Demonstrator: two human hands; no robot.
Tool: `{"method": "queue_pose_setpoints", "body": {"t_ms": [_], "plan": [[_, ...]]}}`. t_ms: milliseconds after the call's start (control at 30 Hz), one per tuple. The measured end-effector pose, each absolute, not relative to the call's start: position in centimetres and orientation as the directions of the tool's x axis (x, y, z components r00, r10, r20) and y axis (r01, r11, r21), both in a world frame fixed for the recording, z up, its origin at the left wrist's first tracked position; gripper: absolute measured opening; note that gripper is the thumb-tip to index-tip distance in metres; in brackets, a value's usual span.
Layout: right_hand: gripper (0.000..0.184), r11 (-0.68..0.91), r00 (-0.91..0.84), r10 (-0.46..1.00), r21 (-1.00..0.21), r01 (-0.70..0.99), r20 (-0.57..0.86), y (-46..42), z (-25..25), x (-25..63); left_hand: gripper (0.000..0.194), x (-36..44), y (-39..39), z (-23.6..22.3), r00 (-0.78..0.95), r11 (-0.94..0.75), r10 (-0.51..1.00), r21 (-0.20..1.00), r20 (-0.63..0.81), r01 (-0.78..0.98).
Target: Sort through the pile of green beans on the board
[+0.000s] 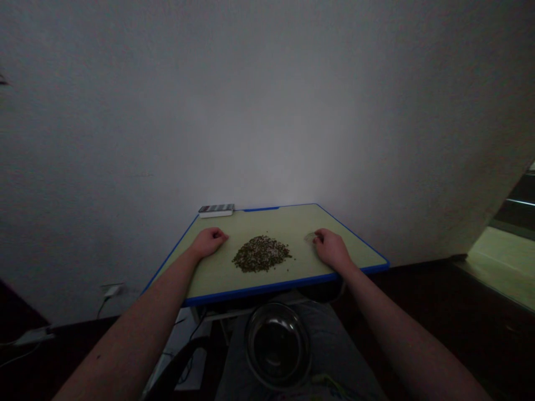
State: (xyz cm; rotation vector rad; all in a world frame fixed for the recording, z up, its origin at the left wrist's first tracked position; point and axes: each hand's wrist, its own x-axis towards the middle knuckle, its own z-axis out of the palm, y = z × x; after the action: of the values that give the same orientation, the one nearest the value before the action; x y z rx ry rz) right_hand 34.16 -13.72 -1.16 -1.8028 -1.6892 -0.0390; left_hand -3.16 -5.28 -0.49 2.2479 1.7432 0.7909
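Note:
A loose pile of small grains or beans (261,253), mixed green-brown and pale, lies in the middle of a pale yellow-green table top (288,220) with a blue edge. To the left of the pile, my left hand (209,241) rests on the surface, its fingers curled closed; I see nothing in them. On the other side my right hand (331,248) is closed, pinching a small clear object (310,237) that looks like a thin see-through piece. Its exact kind is too faint to tell. Neither hand touches the pile, and a few grains lie scattered around it.
A shiny metal bowl (278,345) sits below the table's front edge, over my lap. At the back left corner stands a white box-like thing with a dark striped top (216,210). A pale wall (267,111) rises behind the table. A plug with a cable (112,291) is at lower left.

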Motion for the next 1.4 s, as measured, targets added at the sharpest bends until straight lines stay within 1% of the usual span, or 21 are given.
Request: {"method": "queue_pose_setpoints", "body": {"t_ms": [100,200,333,533,767,867,1067,1400], "plan": [[0.028,0.082,0.141,0.88,-0.437,0.896,0.454,-14.2,-1.1,34.4,0.037,-3.3,-5.1,-0.7,0.175,-0.299,0.938,0.44,0.3,0.847],[0.028,0.154,0.072,0.892,-0.45,0.879,0.446,-15.0,-1.2,34.3,0.038,-3.4,-4.9,-0.8,0.184,-0.31,0.934,0.44,0.306,0.843],[0.026,0.268,-0.027,0.905,-0.52,0.811,0.425,-15.5,-1.5,34.1,0.036,-3.3,-4.9,-0.8,0.182,-0.31,0.934,0.444,0.308,0.841],[0.027,0.341,-0.129,0.926,-0.637,0.691,0.356,-14.2,-1.7,33.6,0.035,-3.2,-5.3,-0.5,0.168,-0.292,0.941,0.456,0.293,0.841],[0.025,0.38,-0.206,0.922,-0.663,0.645,0.327,-13.7,-1.5,32.7,0.033,-3.1,-5.2,-0.5,0.156,-0.285,0.943,0.472,0.294,0.834],[0.025,0.371,-0.226,0.928,-0.685,0.627,0.296,-13.9,-1.3,32.9,0.034,-3.2,-5.1,-0.7,0.161,-0.289,0.944,0.479,0.289,0.829],[0.024,0.344,-0.216,0.938,-0.656,0.671,0.271,-14.9,-1.1,33.2,0.035,-3.3,-5.1,-0.6,0.168,-0.294,0.943,0.481,0.289,0.826],[0.024,0.339,-0.204,0.94,-0.678,0.653,0.274,-15.4,-1.6,33.6,0.035,-3.2,-5.3,-0.6,0.159,-0.286,0.945,0.485,0.287,0.827]]}}
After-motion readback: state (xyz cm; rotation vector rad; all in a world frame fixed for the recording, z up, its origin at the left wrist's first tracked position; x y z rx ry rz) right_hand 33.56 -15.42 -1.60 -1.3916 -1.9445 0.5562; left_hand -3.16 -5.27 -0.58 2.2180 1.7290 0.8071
